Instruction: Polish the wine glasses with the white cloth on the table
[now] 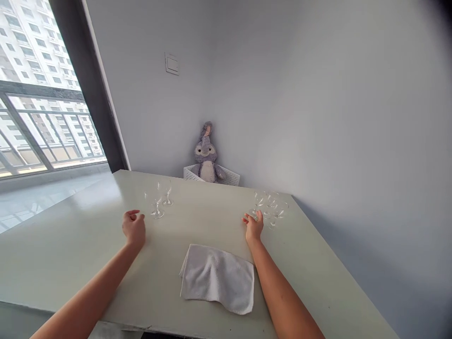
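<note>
Two clear stemmed glasses, a nearer glass and a farther glass, stand upright on the left of the table. My left hand is just left of the nearer one, apart from it. Its fingers are loosely curled, with a gap to the thumb and nothing visible in them. On the right, several more stemmed glasses stand close together. My right hand is at the near left side of this group, fingers spread; whether it touches a glass I cannot tell. A light grey cloth lies between my forearms.
The pale table runs along the wall on the right. Behind its far edge, a grey plush toy sits in a white perforated basket. A light switch is on the wall, and a window with a railing is at left.
</note>
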A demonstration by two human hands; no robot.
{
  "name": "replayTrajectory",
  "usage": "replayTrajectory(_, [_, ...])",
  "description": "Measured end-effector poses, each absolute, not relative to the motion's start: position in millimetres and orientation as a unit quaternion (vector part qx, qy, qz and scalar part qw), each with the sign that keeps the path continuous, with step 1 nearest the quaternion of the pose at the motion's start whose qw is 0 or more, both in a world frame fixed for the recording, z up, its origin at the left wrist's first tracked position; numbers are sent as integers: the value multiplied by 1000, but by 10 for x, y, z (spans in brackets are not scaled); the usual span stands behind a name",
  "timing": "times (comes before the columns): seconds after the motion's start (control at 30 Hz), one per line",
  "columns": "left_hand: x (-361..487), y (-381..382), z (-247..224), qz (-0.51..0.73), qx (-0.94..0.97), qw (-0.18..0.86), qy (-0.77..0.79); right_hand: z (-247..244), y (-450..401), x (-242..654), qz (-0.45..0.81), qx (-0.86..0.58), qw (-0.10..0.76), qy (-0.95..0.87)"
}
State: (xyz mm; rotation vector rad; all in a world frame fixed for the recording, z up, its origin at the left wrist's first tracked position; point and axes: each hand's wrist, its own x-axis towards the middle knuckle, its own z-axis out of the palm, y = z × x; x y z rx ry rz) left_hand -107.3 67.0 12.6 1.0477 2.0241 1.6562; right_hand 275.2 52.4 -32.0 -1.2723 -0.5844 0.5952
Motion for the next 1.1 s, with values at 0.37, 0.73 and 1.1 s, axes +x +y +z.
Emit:
replayTrajectory(0.37, [510,-333,187,81,954,194,212,-359,883,2999,288,-541,746,-260])
replayTrajectory(0.73, [934,-425,-57,162,964,117,176,-380,932,2877,290,-585,662,-368])
replayTrajectory(1.1, [877,-295,-133,181,967,169,61,-86,935,1352,513,-511,446,-526])
